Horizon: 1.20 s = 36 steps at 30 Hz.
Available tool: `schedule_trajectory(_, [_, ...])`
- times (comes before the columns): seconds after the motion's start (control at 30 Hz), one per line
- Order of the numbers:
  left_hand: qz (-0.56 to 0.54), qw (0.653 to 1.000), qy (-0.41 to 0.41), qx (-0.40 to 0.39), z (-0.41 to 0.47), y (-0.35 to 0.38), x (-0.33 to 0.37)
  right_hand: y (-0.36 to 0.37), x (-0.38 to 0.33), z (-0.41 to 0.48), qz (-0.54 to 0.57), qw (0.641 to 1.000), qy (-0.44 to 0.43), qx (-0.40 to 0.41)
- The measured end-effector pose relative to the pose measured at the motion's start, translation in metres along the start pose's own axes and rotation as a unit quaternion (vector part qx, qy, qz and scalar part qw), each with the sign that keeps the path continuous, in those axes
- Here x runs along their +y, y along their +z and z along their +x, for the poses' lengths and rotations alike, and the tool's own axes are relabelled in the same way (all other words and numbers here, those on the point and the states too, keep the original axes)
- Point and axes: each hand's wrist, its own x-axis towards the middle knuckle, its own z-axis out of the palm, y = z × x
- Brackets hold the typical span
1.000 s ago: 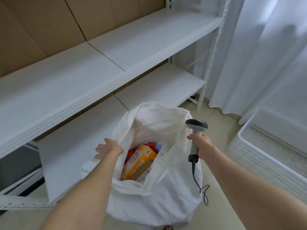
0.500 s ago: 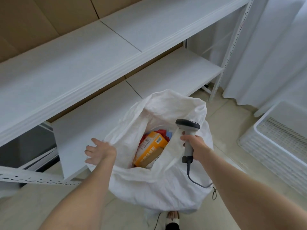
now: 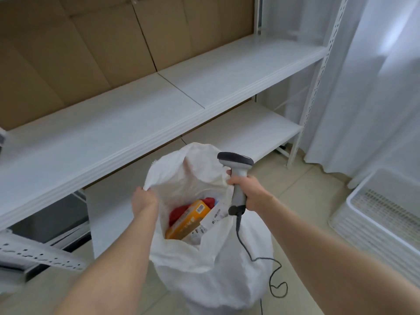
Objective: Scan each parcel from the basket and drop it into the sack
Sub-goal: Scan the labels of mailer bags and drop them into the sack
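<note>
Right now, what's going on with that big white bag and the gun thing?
A person is sorting parcels. Their left hand grips the rim of the white sack, holding its mouth open. Their right hand holds a barcode scanner by its handle at the sack's other edge. An orange box, something red and a white labelled parcel already lie inside. A white basket stands on the floor to the right.
</note>
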Motion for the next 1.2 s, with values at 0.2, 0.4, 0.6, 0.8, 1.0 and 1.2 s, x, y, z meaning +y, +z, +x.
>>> schedule_trajectory(0.2, [0.005, 0.998, -0.043, -0.047, -0.009, 0.018, -0.020, -0.006, 0.031, 0.009, -0.031, 0.996, 0.043, 0.069])
schedule_trajectory(0.4, [0.076, 0.988, -0.023, -0.130, -0.020, 0.037, -0.007, -0.002, 0.047, 0.017, -0.068, 0.995, 0.058, 0.052])
schedule_trajectory(0.6, [0.130, 0.981, -0.009, -0.141, -0.031, 0.048, 0.007, -0.018, 0.050, 0.022, -0.091, 0.991, 0.074, 0.069])
schedule_trajectory(0.8, [0.211, 0.971, 0.060, -0.092, -0.050, 0.050, 0.034, -0.032, 0.034, 0.012, -0.115, 0.990, 0.058, 0.058])
schedule_trajectory(1.0, [0.200, 0.966, 0.154, -0.052, -0.097, 0.047, 0.085, -0.068, 0.005, -0.023, -0.080, 0.995, 0.001, 0.052])
schedule_trajectory(1.2, [0.147, 0.959, 0.181, -0.160, -0.183, 0.066, 0.148, -0.128, -0.040, -0.078, -0.062, 0.995, -0.057, 0.051])
